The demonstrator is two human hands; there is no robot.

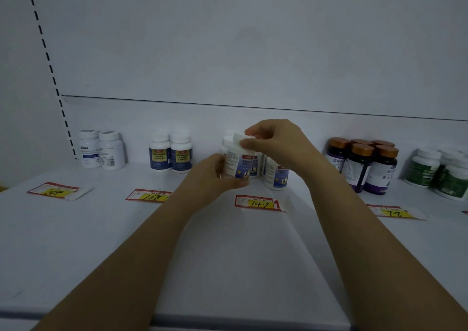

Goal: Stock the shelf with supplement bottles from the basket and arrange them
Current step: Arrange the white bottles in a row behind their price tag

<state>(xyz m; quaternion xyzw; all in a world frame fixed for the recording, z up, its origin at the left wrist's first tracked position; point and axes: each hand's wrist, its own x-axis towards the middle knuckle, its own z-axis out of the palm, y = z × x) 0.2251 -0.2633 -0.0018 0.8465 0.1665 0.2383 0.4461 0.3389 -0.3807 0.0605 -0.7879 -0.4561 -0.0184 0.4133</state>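
A white supplement bottle [238, 162] with a blue and white label is held tilted above the white shelf [228, 254], behind the price tag marked 147 [258, 202]. My left hand [215, 176] grips its lower body from the left. My right hand [276, 144] pinches its white cap from above. Behind and to the right stand more bottles of the same kind [275, 175], partly hidden by my hands.
Along the back of the shelf stand two plain white bottles [101, 149], two dark-blue-label bottles [170, 156], several dark bottles with copper caps [364, 165] and green-label bottles [440, 173]. Price tags 28 [54, 191], 168 [149, 195] and 78 [393, 212] lie in front. No basket is in view.
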